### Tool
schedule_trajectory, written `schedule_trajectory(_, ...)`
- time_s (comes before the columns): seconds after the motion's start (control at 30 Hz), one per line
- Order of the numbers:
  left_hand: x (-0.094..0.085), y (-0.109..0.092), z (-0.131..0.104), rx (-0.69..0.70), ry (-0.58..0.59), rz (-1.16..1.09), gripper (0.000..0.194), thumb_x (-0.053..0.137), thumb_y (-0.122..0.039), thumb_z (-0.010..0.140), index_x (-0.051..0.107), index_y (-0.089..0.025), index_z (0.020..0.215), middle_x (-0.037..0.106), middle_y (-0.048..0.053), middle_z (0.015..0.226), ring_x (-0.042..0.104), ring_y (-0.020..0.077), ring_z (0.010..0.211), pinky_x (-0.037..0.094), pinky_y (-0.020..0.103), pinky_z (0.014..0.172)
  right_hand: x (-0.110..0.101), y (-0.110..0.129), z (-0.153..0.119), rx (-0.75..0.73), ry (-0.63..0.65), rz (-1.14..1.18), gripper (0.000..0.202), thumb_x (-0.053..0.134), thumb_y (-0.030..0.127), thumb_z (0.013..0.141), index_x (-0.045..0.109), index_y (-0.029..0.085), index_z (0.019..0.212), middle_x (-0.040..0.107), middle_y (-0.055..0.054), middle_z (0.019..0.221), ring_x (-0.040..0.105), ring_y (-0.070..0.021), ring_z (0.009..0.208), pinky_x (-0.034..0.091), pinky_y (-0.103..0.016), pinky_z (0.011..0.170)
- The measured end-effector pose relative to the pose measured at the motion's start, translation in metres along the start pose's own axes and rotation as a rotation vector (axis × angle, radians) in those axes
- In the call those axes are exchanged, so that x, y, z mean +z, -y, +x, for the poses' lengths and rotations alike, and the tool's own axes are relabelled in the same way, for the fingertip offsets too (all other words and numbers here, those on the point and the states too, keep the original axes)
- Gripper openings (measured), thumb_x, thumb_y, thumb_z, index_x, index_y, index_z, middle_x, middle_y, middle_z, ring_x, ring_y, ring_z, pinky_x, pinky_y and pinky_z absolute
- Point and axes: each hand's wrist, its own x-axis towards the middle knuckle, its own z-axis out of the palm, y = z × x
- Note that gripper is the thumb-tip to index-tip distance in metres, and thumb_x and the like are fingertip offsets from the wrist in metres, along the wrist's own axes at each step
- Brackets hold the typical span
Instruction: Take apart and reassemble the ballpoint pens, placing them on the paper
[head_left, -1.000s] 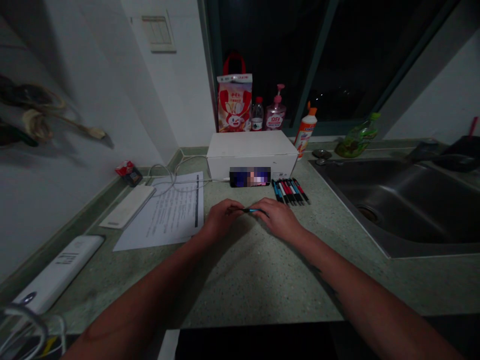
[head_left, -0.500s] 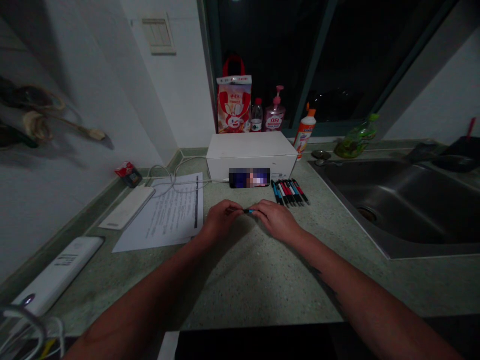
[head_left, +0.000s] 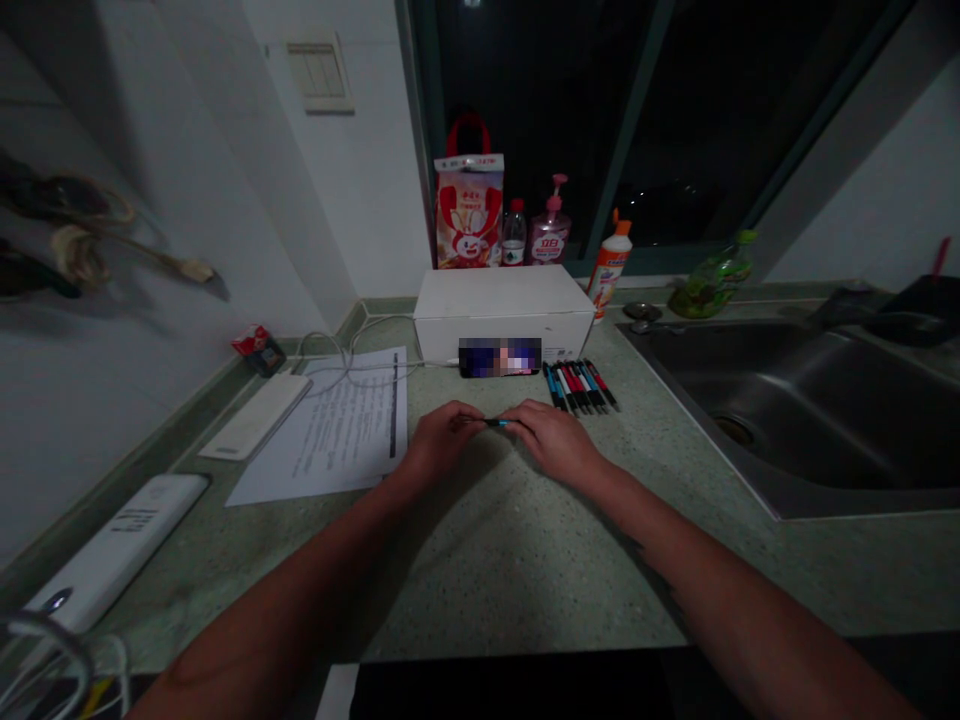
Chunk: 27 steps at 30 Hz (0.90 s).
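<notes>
A blue and black pen (head_left: 496, 423) lies level between my hands, a little above the counter. My left hand (head_left: 444, 437) pinches its dark end. The blue end is between the fingers of my right hand (head_left: 553, 437), and much of the pen is hidden by the fingertips. Just beyond my right hand, several pens (head_left: 580, 386) in blue, red, white and black lie side by side in a row. Behind my hands a phone (head_left: 499, 357), its screen blurred, leans against a white box (head_left: 502, 300).
Printed paper (head_left: 337, 430) and a flat white device (head_left: 255, 415) lie on the left, near a long white appliance (head_left: 120, 550). A steel sink (head_left: 825, 410) is set in at the right. Bottles and a red bag (head_left: 469, 215) stand along the window; a white cable (head_left: 435, 363) reaches the phone.
The view has shifted very slightly. Both hands keep their places and their hold on the pen.
</notes>
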Motion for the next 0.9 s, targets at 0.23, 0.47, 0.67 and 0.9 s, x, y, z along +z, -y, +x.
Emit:
schedule_trajectory(0.23, -0.0008, -0.0026, 0.0001, -0.009, -0.018, -0.008, 0.013, 0.067, -0.031, 0.082, 0.069, -0.018, 0.084, 0.074, 0.003, 0.081, 0.069, 0.0202, 0.079, 0.053, 0.034, 0.077, -0.0015, 0.0001, 0.0002, 0.014, 0.001, 0.004, 0.021, 0.054, 0.022, 0.102, 0.072, 0.022, 0.114, 0.072, -0.007, 0.102, 0.068, -0.0221, 0.097, 0.052, -0.034, 0.083)
schedule_trajectory(0.47, 0.0000, 0.0012, 0.0004, -0.016, -0.005, -0.026, 0.016, 0.068, -0.033, 0.081, 0.069, -0.019, 0.089, 0.075, 0.004, 0.082, 0.070, 0.0207, 0.078, 0.054, 0.034, 0.076, -0.0027, 0.0018, 0.0004, 0.017, 0.007, -0.006, 0.022, 0.055, 0.022, 0.102, 0.073, 0.021, 0.114, 0.073, -0.007, 0.101, 0.069, -0.0220, 0.096, 0.052, -0.034, 0.082)
schedule_trajectory(0.67, -0.0001, 0.0018, 0.0003, -0.018, 0.003, -0.036, 0.016, 0.065, -0.034, 0.084, 0.069, -0.020, 0.088, 0.074, 0.003, 0.081, 0.070, 0.0206, 0.079, 0.054, 0.035, 0.077, -0.0024, 0.0013, 0.0001, 0.026, 0.003, 0.000, 0.023, 0.053, 0.024, 0.102, 0.072, 0.021, 0.114, 0.073, -0.007, 0.102, 0.068, -0.0218, 0.097, 0.052, -0.034, 0.082)
schedule_trajectory(0.9, -0.0007, -0.0014, 0.0003, -0.050, 0.012, -0.045, 0.014, 0.065, -0.033, 0.085, 0.069, -0.019, 0.087, 0.074, 0.003, 0.077, 0.069, 0.0204, 0.076, 0.055, 0.035, 0.075, -0.0012, -0.0001, 0.0001, 0.019, 0.004, 0.010, 0.022, 0.053, 0.024, 0.102, 0.072, 0.023, 0.114, 0.073, -0.007, 0.102, 0.068, -0.0217, 0.097, 0.051, -0.034, 0.082)
